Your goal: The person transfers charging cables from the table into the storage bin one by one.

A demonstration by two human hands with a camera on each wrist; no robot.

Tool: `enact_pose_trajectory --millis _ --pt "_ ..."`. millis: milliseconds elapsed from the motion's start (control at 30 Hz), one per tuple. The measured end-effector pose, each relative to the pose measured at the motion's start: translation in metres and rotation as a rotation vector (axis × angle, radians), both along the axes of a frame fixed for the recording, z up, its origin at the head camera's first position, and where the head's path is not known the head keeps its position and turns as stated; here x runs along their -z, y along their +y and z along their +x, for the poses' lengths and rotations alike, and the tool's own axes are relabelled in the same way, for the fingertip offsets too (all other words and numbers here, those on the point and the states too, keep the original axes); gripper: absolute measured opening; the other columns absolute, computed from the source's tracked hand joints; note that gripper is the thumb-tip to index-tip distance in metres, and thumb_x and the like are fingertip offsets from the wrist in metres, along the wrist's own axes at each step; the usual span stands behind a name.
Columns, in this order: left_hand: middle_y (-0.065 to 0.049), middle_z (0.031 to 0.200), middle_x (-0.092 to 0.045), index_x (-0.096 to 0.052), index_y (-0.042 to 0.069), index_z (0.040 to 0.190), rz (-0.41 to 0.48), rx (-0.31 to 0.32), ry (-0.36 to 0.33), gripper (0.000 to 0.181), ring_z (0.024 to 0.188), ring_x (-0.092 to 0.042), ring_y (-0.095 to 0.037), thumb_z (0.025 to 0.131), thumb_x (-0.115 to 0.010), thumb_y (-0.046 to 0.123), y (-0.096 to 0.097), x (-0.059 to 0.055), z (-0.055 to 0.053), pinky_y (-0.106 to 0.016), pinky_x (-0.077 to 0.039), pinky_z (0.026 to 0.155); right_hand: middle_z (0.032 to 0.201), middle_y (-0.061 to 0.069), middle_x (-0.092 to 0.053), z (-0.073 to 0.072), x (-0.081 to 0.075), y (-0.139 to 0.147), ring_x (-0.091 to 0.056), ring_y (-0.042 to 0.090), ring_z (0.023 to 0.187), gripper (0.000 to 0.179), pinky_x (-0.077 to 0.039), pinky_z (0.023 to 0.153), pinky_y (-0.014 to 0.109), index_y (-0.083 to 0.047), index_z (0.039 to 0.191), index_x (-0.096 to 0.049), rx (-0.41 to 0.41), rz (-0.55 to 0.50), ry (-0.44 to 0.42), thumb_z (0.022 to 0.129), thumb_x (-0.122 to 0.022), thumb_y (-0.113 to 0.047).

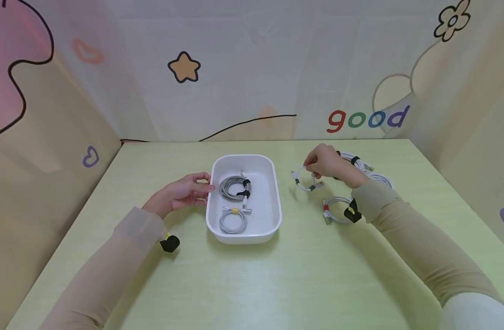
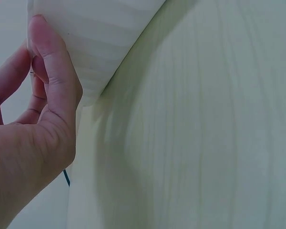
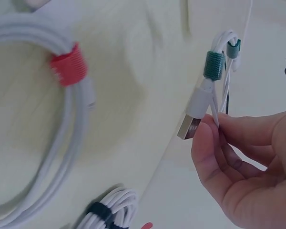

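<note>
My left hand point(image 1: 190, 190) grips the left rim of a white plastic bin point(image 1: 278, 215), with a thumb and fingers right at its edge, also seen in the left wrist view. Inside the bin lie a coiled grey cable point(image 1: 224, 193) with black straps and a smaller white coil point(image 1: 222, 225) with a yellow tie. To the right of the bin, my right hand point(image 1: 326, 161) pinches a small coiled white USB cable point(image 1: 304, 188) with dark green ties point(image 3: 214, 66). The coil hangs from the fingertips, and its metal USB plug point(image 3: 188, 127) shows in the right wrist view.
Near my right wrist lies a coiled cable with a red tie point(image 3: 69, 66). Behind that forearm are white cable coils point(image 1: 379, 178), one with a black strap point(image 1: 355, 160). A printed curtain point(image 1: 243, 82) stands along the back edge of the pale wooden table point(image 1: 252, 284).
</note>
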State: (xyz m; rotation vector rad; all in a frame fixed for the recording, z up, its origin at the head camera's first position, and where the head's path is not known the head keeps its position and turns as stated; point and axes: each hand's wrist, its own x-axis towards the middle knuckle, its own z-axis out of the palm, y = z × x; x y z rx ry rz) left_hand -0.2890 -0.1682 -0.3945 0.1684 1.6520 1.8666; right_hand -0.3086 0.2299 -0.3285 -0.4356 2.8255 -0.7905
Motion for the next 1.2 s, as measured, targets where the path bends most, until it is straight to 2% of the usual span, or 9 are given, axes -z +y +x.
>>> enact_pose_trajectory --millis 300,600,1000,1200 --pt "-0.008 0.096 -0.065 -0.046 0.001 0.116 0.002 -0.003 -0.01 0.013 0.078 -0.066 -0.019 0.105 -0.051 -0.003 -0.001 0.003 -0.001 -0.03 -0.059 0.068 0.074 0.012 -0.068 -0.004 -0.01 -0.021 -0.062 0.015 0.057 0.01 -0.06 0.064 0.033 0.01 0.101 -0.073 -0.042 -0.039 -0.003 0.097 -0.067 0.003" --pt "-0.008 0.096 -0.064 -0.046 0.001 0.115 -0.001 -0.004 -0.014 0.012 0.077 -0.065 -0.019 0.105 -0.05 -0.003 -0.001 0.002 -0.001 -0.03 -0.059 0.068 0.075 0.012 -0.069 0.006 -0.027 -0.05 -0.062 0.015 0.057 0.009 -0.056 0.059 0.025 0.01 0.102 -0.073 -0.125 -0.036 -0.006 0.097 -0.067 0.004" --pt "-0.009 0.097 -0.063 -0.047 0.002 0.114 0.002 -0.002 -0.018 0.011 0.078 -0.065 -0.019 0.105 -0.051 -0.002 -0.002 0.002 -0.001 -0.031 -0.06 0.07 0.073 0.01 -0.067 0.017 -0.031 -0.09 -0.058 0.014 0.055 0.009 -0.052 0.055 0.02 0.008 0.101 -0.074 -0.258 -0.022 0.016 0.095 -0.07 0.005" --pt "-0.01 0.097 -0.064 -0.048 0.002 0.113 0.019 0.005 -0.017 0.01 0.078 -0.066 -0.02 0.104 -0.052 -0.003 -0.002 0.0 0.0 -0.032 -0.06 0.069 0.074 0.01 -0.068 0.024 -0.033 -0.106 -0.059 0.014 0.056 0.008 -0.051 0.055 0.02 0.009 0.1 -0.074 -0.319 0.005 0.0 0.095 -0.069 0.006"
